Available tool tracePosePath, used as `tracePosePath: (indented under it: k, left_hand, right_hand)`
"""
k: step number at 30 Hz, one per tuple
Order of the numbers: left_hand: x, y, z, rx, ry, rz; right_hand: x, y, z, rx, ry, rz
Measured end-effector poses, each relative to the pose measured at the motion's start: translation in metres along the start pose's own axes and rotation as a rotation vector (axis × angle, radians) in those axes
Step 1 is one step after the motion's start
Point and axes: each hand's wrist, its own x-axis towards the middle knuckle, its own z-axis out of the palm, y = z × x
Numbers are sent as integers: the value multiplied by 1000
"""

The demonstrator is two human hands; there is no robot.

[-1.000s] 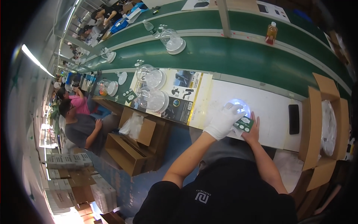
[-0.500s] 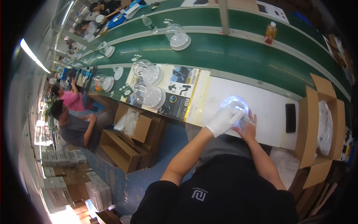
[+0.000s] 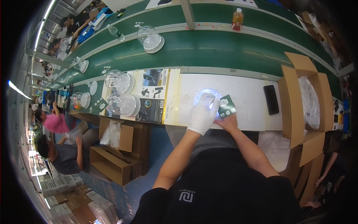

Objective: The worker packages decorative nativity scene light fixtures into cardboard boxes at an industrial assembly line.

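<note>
Your white-gloved left hand (image 3: 201, 114) clasps the glowing clear dome (image 3: 204, 92); slack fingers could drop it. Your right hand (image 3: 229, 122), behind the green rectangular card (image 3: 227, 106), has an unclear hold.

The glove (image 3: 201, 116) is white; the card (image 3: 227, 108), green with white markings; the dome (image 3: 205, 92) glows bluish-white; the belt (image 3: 220, 50) is green.

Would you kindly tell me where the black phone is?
In the head view, the black phone lies right of centre on the white worktop, just left of the open cardboard box.
</note>
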Motion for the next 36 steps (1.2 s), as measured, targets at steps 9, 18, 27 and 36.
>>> tracePosePath:
  k: [9,18,27,36]
  left_hand:
    - [5,19,20,336,76,-129]
    - [18,-14,-8,414,68,-36]
    - [68,-110,-133,328,155,-106]
    - [111,-208,-216,664,247,-162]
  right_hand:
    - [-2,17,3,-68,59,-42]
    - [-1,11,7,-90,7,-39]
    - [-6,18,1,-77,6,-58]
    - [-2,10,1,-139,-28,-48]
